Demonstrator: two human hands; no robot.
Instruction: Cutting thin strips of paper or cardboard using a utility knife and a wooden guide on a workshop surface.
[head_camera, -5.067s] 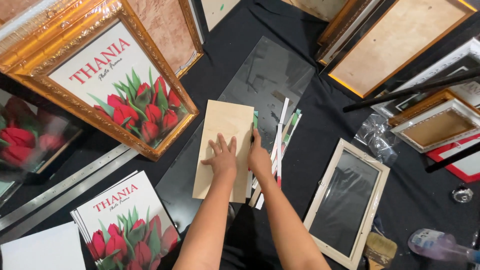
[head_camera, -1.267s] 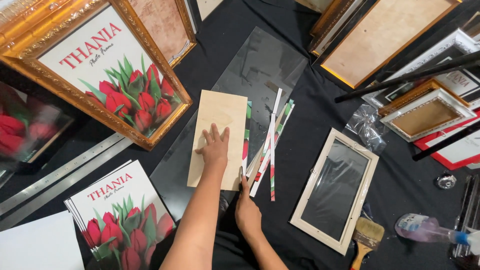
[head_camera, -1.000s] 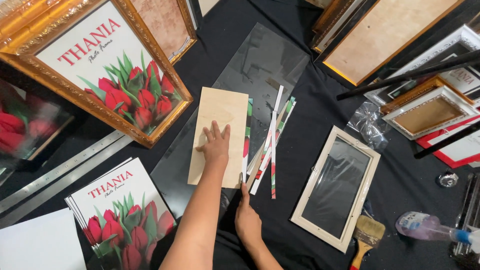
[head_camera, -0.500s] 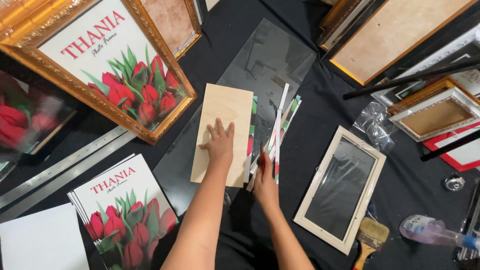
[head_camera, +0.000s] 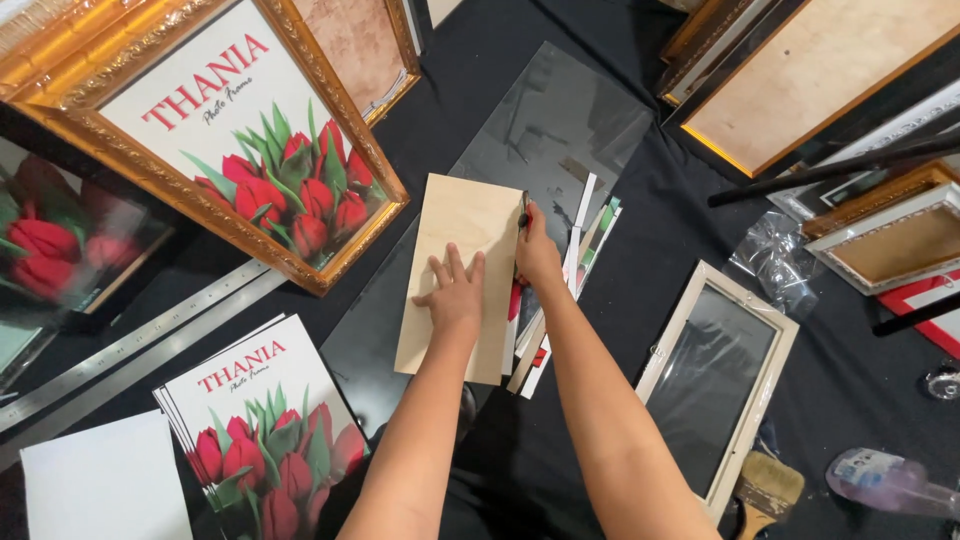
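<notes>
Plywood-pale, the backing board (head_camera: 462, 275) lies on a glass sheet (head_camera: 560, 140) over black cloth, and the left hand (head_camera: 455, 295) presses it flat, fingers spread and gripping nothing. The right hand (head_camera: 537, 255) is closed round a thin cutter (head_camera: 523, 212), its tip at the board's top right corner, so the step in hand looks like the start of a cut along the board's right edge, trimming the print beneath. The next move probably calls for a steady pull toward the body with the board held from slipping. Cut strips (head_camera: 580, 250) lie just beside that edge. Half a second ago the right hand was low by the board's near end; now it is at the far corner, while the left has stayed planted.
</notes>
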